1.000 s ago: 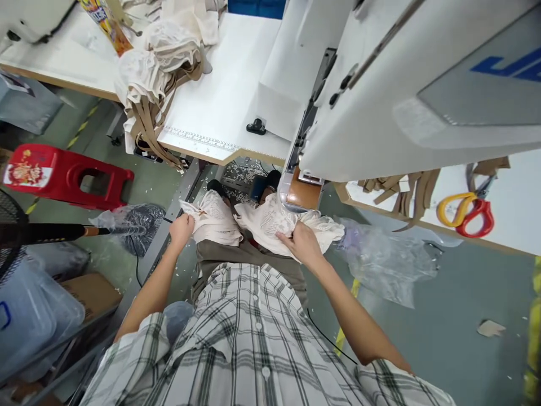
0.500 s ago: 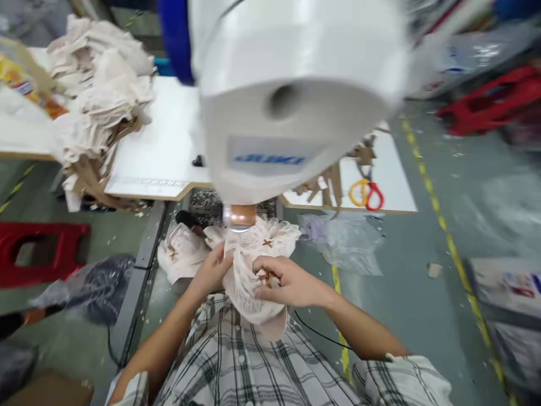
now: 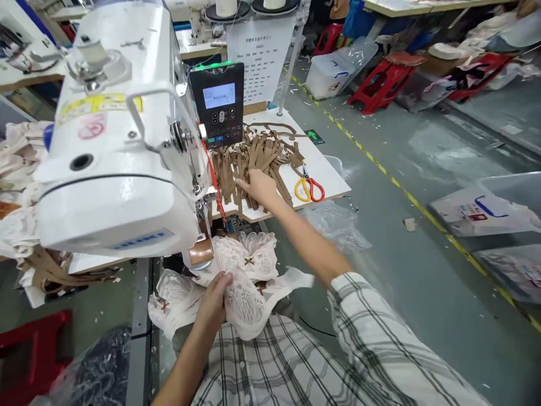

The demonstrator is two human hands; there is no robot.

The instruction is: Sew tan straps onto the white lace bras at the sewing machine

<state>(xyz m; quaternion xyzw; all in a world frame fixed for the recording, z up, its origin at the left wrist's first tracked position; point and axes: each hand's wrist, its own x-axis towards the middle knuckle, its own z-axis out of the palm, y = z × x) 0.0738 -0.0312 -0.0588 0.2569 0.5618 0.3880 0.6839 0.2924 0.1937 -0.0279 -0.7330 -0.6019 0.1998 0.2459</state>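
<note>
My left hand (image 3: 214,298) is closed on the edge of a pale pink lace bra (image 3: 245,301), thumb on top of a cup. The bra lies over my lap, with its wing spreading to the right. More lace cups with small brown bows (image 3: 249,261) sit under the sewing machine's head. My right hand (image 3: 261,189) is over a heap of brown straps (image 3: 264,152), one digit stretched out to the left and the other fingers partly hidden; I see no strap held in it.
A white sewing machine (image 3: 114,208) stands at left, a control panel (image 3: 218,104) beside it. Scissors with yellow and red handles (image 3: 310,189) lie on the white table (image 3: 333,180). Pale garments (image 3: 21,197) are piled at far left; red stools (image 3: 384,82) stand beyond the aisle.
My right hand has left the lace bra and moved forward to the brown straps. My left hand still holds the bra. The view has swung right, bringing the control panel into sight.
</note>
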